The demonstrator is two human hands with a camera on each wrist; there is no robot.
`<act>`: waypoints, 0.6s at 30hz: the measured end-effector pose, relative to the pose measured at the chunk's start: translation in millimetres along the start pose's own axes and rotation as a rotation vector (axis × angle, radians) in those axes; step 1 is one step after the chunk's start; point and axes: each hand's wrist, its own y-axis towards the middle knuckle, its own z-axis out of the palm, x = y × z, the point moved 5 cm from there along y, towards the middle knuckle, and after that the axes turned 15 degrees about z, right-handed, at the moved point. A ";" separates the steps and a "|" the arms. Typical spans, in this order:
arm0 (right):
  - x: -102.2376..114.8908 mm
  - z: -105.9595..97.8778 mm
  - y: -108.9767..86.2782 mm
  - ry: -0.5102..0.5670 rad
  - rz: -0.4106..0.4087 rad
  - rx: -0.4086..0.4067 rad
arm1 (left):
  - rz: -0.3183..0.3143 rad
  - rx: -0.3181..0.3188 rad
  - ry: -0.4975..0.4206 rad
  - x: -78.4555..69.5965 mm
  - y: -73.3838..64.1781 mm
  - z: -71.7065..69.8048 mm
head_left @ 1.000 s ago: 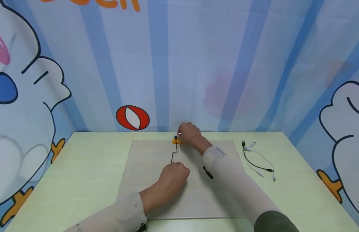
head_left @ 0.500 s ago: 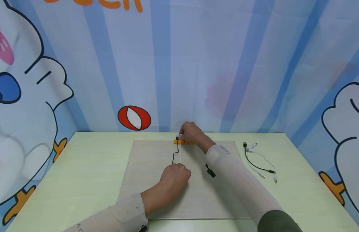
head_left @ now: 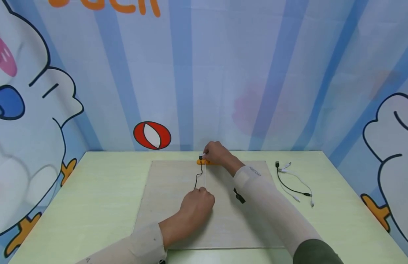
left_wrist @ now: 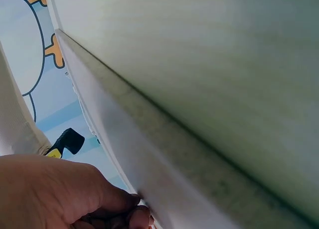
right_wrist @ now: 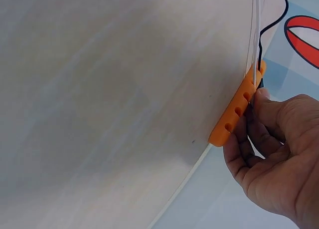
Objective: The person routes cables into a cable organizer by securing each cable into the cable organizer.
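Observation:
An orange cable holder [right_wrist: 219,131] with several slots lies at the back edge of the grey board [head_left: 171,220]. My right hand [head_left: 217,153] is at it, thumb and fingers pinching the end of a white cable [right_wrist: 257,39] beside one slot. From there the white cable runs straight down to my left hand [head_left: 197,207], whose curled fingers hold it over the board; the held part is hidden. A black cable [head_left: 196,179] sits in the neighbouring slot, its plug at the back, and also runs toward the left hand. In the left wrist view the left fingertips [left_wrist: 134,201] meet.
Several black and white cables [head_left: 291,190] lie loose on the pale table [head_left: 336,220] to the right. A black piece [head_left: 239,197] shows below the right forearm. Behind the table hangs a blue striped backdrop [head_left: 217,73] with cartoon prints.
My right hand has moved slightly, with the white cable's end now lower against the orange holder. The left hand stays almost in place.

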 end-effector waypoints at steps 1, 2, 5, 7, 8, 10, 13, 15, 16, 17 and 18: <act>-7.2 6.0 12.1 -0.003 -0.022 -0.007 | -0.003 -0.002 0.005 -1.1 -1.9 -5.4; -7.2 6.0 11.1 -0.012 -0.025 -0.007 | -0.007 -0.003 0.013 -2.1 -4.4 -13.4; -7.2 6.4 8.5 -0.026 -0.035 -0.008 | -0.020 -0.018 0.023 -5.1 -12.4 -40.6; -8.0 6.8 7.3 -0.025 -0.036 -0.015 | -0.028 -0.029 0.020 -5.7 -15.3 -52.5; -1.5 1.2 -6.3 -0.026 -0.015 -0.009 | -0.031 -0.029 0.017 -5.7 -16.3 -56.6; -2.7 1.5 -7.8 -0.017 -0.011 -0.017 | -0.040 -0.020 0.007 -5.9 -17.9 -63.9; -4.0 1.3 -11.4 -0.009 -0.006 -0.025 | -0.043 -0.015 0.002 -3.0 -16.1 -54.9; -4.5 0.7 -14.6 -0.006 -0.008 -0.033 | -0.052 -0.003 -0.006 -2.0 -16.4 -53.8; -5.1 0.1 -16.5 -0.005 -0.007 -0.037 | -0.056 0.008 -0.010 -1.4 -16.3 -54.3; -5.9 -0.6 -18.7 -0.004 -0.006 -0.041 | -0.059 0.018 -0.015 -1.1 -16.4 -54.8; -7.0 -1.5 -20.8 -0.004 -0.004 -0.046 | -0.065 0.036 -0.024 -1.8 -17.9 -61.7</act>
